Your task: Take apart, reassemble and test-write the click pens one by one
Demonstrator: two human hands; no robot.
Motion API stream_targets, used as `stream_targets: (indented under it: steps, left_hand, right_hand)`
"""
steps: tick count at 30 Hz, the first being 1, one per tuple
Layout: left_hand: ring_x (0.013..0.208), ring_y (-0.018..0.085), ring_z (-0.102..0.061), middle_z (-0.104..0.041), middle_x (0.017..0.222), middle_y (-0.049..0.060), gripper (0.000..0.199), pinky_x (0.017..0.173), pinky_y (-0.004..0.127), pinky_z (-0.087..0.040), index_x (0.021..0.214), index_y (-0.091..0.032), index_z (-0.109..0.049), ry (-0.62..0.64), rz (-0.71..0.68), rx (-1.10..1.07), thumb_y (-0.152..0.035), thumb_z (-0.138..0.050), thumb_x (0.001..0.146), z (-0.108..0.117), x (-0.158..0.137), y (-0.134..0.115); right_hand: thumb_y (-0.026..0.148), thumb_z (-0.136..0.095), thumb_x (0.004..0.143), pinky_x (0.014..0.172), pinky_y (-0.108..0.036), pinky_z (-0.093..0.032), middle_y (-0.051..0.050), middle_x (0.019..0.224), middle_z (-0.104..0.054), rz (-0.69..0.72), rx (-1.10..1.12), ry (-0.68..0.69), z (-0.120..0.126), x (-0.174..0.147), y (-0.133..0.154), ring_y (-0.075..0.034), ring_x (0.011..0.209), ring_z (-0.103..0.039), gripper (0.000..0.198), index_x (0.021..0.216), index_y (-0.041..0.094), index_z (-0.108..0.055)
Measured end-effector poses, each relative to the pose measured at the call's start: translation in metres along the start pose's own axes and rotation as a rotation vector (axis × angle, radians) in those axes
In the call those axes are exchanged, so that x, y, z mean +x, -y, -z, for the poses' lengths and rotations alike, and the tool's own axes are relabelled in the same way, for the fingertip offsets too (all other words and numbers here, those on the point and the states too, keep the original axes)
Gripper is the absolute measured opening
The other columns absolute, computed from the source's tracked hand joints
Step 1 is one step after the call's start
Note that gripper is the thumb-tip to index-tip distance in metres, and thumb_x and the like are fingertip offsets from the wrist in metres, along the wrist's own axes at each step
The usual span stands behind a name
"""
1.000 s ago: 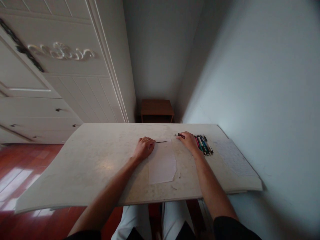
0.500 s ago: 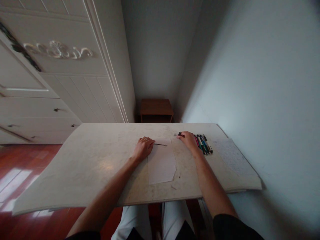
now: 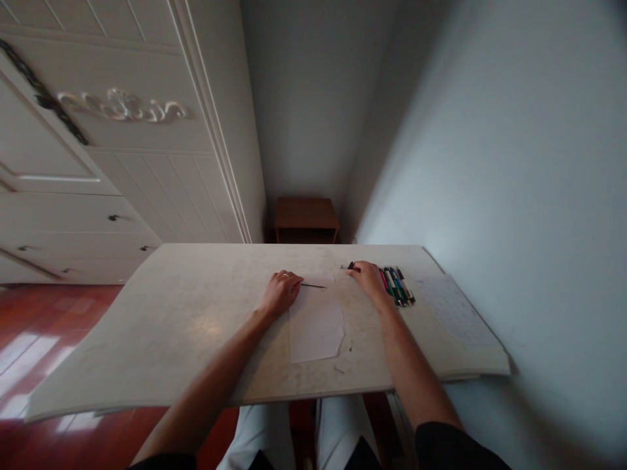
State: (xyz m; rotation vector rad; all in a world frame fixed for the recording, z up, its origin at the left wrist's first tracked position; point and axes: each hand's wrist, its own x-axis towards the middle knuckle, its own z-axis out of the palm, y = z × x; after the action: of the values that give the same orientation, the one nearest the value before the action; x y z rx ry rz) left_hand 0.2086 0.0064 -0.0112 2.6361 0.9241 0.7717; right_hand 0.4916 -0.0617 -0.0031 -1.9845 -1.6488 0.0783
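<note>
My left hand (image 3: 280, 292) rests over the upper left of a white sheet of paper (image 3: 317, 329), its fingers closed on one end of a thin dark rod (image 3: 314, 286) that looks like a pen refill. The rod's other end points right across the paper's top. Right of the sheet, my right hand (image 3: 366, 279) pinches a small black piece (image 3: 351, 266), too small to name. A tiny greyish bit (image 3: 341, 267) shows just left of that piece. Beside the right hand lies a row of several pens (image 3: 398, 286), partly covered by the wrist.
Everything lies on a worn white tabletop (image 3: 186, 326). A written sheet (image 3: 458, 310) lies at its right edge, by the wall. Small scraps (image 3: 339, 370) sit near the front edge. Beyond stand a brown side table (image 3: 307, 212) and, at left, a white cabinet (image 3: 161, 196).
The whole view has shifted slightly, with the tabletop a little lower in the picture. Both hands keep their holds, with almost no movement against the table.
</note>
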Motion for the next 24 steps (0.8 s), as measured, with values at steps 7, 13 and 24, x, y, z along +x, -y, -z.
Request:
stream_targets:
  steps: [7, 13, 24]
  left_hand:
    - [0.091, 0.023, -0.057, -0.068, 0.095, 0.008, 0.024, 0.082, 0.039, -0.045, 0.094, -0.021, -0.072, 0.022, -0.015, 0.059, -0.029, -0.049, 0.093, 0.0025, 0.0006, -0.0009]
    - [0.09, 0.023, -0.056, -0.068, 0.093, 0.008, 0.023, 0.081, 0.038, -0.045, 0.091, -0.021, -0.072, 0.033, -0.009, 0.064, -0.027, -0.05, 0.093, 0.0036, 0.002, -0.0023]
    - [0.09, 0.024, -0.056, -0.068, 0.093, 0.008, 0.018, 0.081, 0.038, -0.043, 0.088, -0.02, -0.07, 0.025, 0.009, 0.072, -0.024, -0.053, 0.092, 0.0012, 0.0032, -0.003]
  right_hand:
    - [0.029, -0.066, 0.081, 0.061, -0.027, -0.034, -0.005, 0.066, -0.066, -0.001, -0.104, -0.005, -0.0021, -0.0023, 0.0021, -0.018, 0.063, -0.056, 0.027, 0.057, 0.019, -0.058]
    - [0.032, -0.071, 0.078, 0.062, -0.026, -0.036, -0.004, 0.067, -0.064, -0.016, -0.099, -0.01, -0.0021, -0.0037, 0.0002, -0.017, 0.065, -0.056, 0.027, 0.058, 0.019, -0.059]
    - [0.035, -0.056, 0.088, 0.076, -0.031, -0.048, -0.008, 0.087, -0.072, 0.014, 0.218, -0.2, -0.0008, -0.003, 0.0091, -0.021, 0.079, -0.065, 0.023, 0.086, 0.019, -0.073]
